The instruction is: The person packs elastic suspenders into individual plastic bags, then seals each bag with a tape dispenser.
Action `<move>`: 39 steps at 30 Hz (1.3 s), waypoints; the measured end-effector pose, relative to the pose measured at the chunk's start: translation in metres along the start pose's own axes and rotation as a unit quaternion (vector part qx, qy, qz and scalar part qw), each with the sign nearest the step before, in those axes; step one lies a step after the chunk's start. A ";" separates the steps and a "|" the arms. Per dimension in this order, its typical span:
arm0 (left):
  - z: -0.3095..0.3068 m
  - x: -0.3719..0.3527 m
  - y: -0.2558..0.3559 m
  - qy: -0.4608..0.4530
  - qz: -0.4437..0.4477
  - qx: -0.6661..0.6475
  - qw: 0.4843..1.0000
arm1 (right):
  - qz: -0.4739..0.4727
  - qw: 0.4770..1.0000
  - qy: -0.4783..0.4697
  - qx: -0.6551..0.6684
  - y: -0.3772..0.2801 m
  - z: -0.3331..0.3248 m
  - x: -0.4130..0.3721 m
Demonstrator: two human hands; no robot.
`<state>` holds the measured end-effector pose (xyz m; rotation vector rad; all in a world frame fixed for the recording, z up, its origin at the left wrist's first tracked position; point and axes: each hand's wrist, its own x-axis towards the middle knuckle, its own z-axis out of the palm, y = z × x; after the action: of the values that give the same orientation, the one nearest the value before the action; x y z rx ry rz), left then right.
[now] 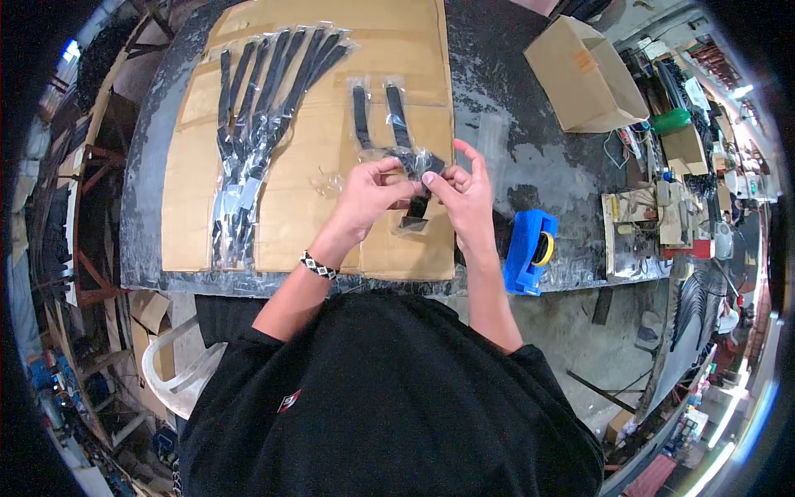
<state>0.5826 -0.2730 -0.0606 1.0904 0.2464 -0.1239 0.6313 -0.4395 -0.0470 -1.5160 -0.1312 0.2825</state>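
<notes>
My left hand (367, 197) and my right hand (464, 195) meet over the cardboard sheet (315, 207). Both pinch a clear plastic bag (414, 166) holding a black strap-like part; the bag's lower end hangs between my hands. Two black strips (379, 116) in the same clear wrap stretch away from my fingers across the cardboard. A beaded band sits on my left wrist.
A fan of bagged black strips (257, 116) lies on the cardboard's left side. A blue tape dispenser (530, 248) stands at the table's near edge, right of my hands. An open cardboard box (584, 74) rests at the far right. Cluttered shelves lie beyond.
</notes>
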 end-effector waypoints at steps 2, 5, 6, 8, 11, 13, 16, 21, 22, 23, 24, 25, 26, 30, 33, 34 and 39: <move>0.003 -0.001 0.000 0.000 0.015 0.010 1.000 | -0.006 0.999 0.003 0.031 0.000 0.004 0.000; 0.001 0.004 -0.012 -0.015 0.052 0.070 0.996 | -0.027 0.999 -0.001 0.044 0.010 0.006 0.005; 0.002 0.004 -0.012 -0.014 0.054 0.063 0.996 | -0.037 0.998 -0.004 0.043 0.014 0.006 0.007; 0.004 0.004 -0.012 -0.012 0.058 0.050 0.997 | -0.036 0.998 0.007 0.060 0.019 0.007 0.011; 0.003 0.006 -0.010 -0.004 0.054 0.049 0.997 | -0.011 0.996 0.038 0.079 0.015 0.012 0.012; 0.001 0.005 -0.009 -0.008 0.045 0.059 0.997 | -0.003 0.995 0.042 0.087 0.011 0.013 0.013; 0.003 0.002 -0.004 0.008 0.040 0.036 0.999 | -0.022 0.996 0.015 0.088 0.010 0.014 0.009; 0.002 0.002 -0.008 -0.009 0.053 0.046 0.997 | -0.026 0.997 0.016 0.070 0.016 0.013 0.007; 0.002 0.001 -0.008 -0.012 0.054 0.047 0.997 | -0.025 0.996 0.031 0.075 0.018 0.013 0.009; 0.001 0.001 -0.008 -0.015 0.056 0.049 0.997 | -0.024 0.995 0.046 0.080 0.021 0.015 0.012; 0.001 0.001 -0.010 -0.015 0.054 0.061 0.997 | -0.024 0.994 0.060 0.085 0.022 0.016 0.014; 0.000 0.002 -0.012 -0.014 0.054 0.073 0.996 | -0.018 0.996 0.050 0.076 0.022 0.015 0.013; 0.000 0.001 -0.011 -0.013 0.053 0.086 0.995 | -0.012 0.997 0.039 0.066 0.018 0.013 0.013; 0.000 -0.002 -0.005 -0.001 0.060 0.060 0.996 | 0.004 0.998 0.001 0.067 0.002 0.013 0.003; 0.001 -0.003 0.002 -0.010 0.072 0.054 0.996 | 0.007 0.997 -0.006 0.079 0.007 0.015 0.003; 0.005 -0.005 0.006 -0.002 0.068 0.052 0.996 | 0.005 0.997 -0.008 0.081 0.006 0.016 0.003; -0.004 0.004 -0.009 -0.007 0.077 0.092 0.993 | 0.000 0.995 -0.009 0.097 0.006 0.016 0.003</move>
<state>0.5841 -0.2738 -0.0709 1.2880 0.1389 -0.0158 0.6295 -0.4235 -0.0523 -1.3215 -0.1148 0.2989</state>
